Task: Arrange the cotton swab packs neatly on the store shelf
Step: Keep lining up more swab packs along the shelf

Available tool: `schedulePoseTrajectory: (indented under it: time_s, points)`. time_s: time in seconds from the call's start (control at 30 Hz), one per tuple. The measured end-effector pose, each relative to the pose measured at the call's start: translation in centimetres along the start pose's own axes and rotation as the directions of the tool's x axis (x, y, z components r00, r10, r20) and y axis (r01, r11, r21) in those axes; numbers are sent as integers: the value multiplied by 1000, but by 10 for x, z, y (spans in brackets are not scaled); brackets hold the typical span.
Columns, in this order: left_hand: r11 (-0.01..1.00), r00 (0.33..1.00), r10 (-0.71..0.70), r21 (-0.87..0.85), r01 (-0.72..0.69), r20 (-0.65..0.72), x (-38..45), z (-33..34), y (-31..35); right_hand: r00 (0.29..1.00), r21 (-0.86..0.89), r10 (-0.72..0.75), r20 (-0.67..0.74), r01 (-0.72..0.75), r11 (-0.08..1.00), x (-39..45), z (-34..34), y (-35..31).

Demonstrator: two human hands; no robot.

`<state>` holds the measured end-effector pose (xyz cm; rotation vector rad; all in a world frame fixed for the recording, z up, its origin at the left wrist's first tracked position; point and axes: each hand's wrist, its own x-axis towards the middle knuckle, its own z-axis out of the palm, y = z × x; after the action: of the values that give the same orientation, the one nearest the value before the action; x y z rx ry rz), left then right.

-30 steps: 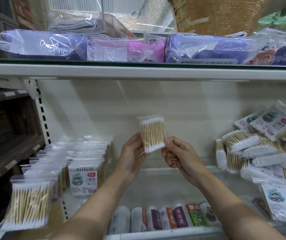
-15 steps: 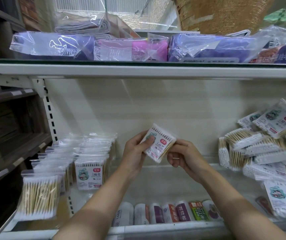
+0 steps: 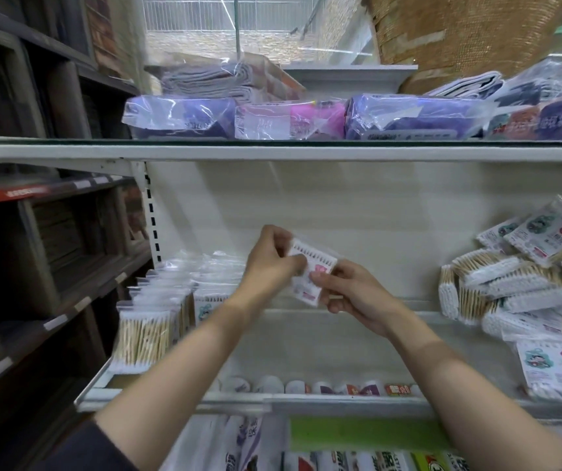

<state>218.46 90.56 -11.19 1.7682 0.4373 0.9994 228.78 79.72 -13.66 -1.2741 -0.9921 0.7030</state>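
Cotton swab pack (image 3: 310, 273), label side toward the person, is held up in the air in front of the shelf's white back panel (image 3: 357, 212), tilted so its upper edge leans left. Both hands have it: the left hand (image 3: 271, 263) grips the upper left corner with curled fingers, and the right hand (image 3: 354, 297) pinches the lower right part, thumb on the label and the other fingers curled behind. The picture is a little smeared around the pack, so the print on it cannot be read.

On the shelf (image 3: 306, 401) below the hands, at the left, stands a tidy row of packs (image 3: 157, 311), upright one behind another, wooden sticks and white tips showing through the front one. At the right lies a loose heap of packs (image 3: 524, 287), some flat, some tilted, piled on each other against the back panel. The stretch of shelf between row and heap lies under the hands.

Along the front lip runs a line of small rolls (image 3: 306, 385). The upper shelf (image 3: 272, 153) carries purple and pink goods in clear bags (image 3: 289, 119). Dark wooden shelving (image 3: 34, 232) stands to the left.
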Motion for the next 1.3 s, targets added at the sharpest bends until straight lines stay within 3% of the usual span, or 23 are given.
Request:
schedulePoseTrajectory:
  time_s: [0.1,0.23,0.37,0.47,0.6,0.7,0.97,1.13,1.3]
  points:
    - [997,995,55,49,-51,-85,-1,-29,15,997,-65,-27,73,32,997,3,27,-5]
    - [995,971,97,31,-93,-219,-1,-65,30,983,-275,-30,183,80,958,9,68,-1]
    - [988,947,155,50,-147,-280,-6,-82,35,990,-515,-46,133,109,850,14,101,8]
    - [987,957,162,43,-156,-240,-11,-82,33,990,-714,-64,124,134,687,9,114,12]
    - [991,971,137,18,-136,-195,-12,-72,29,1000,-825,29,-4,-20,564,10,114,18]
    - [994,983,105,-10,-108,-148,-11,-55,27,997,-846,57,-47,-70,529,8,101,12]
    - [996,999,32,-84,-30,15,-12,17,17,972,-760,-21,-236,-171,627,-13,18,-14]
    - [994,977,-7,-107,30,213,-14,75,17,906,-670,-73,-417,-253,698,-42,-49,-28]
    - [986,914,-50,-125,109,403,-18,135,31,813,-620,-135,-567,-313,719,-75,-105,-41]
